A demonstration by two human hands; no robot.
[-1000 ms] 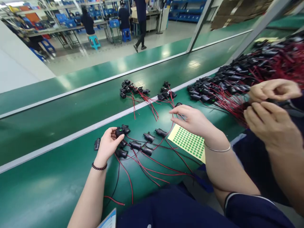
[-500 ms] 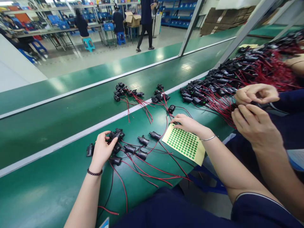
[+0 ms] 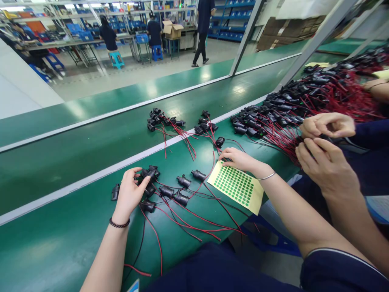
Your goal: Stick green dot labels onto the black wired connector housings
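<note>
My left hand (image 3: 130,190) curls its grip partway around a black connector (image 3: 148,174) at the worktop (image 3: 73,227). Rightward lies the green-dot sheet (image 3: 232,184), long axis slanting far left to near right. My right hand (image 3: 241,159) is nearer it, fingers bent at its far-left corner; whether they pinch anything, I cannot tell.

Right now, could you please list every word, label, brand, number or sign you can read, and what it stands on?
No text can be read.
Card at the bottom edge: cut off, nothing legible.
Co-worker's card at right: too blurred.
Sticker sheet: green dots, no lettering visible.
Black parts: no markings legible.
</note>
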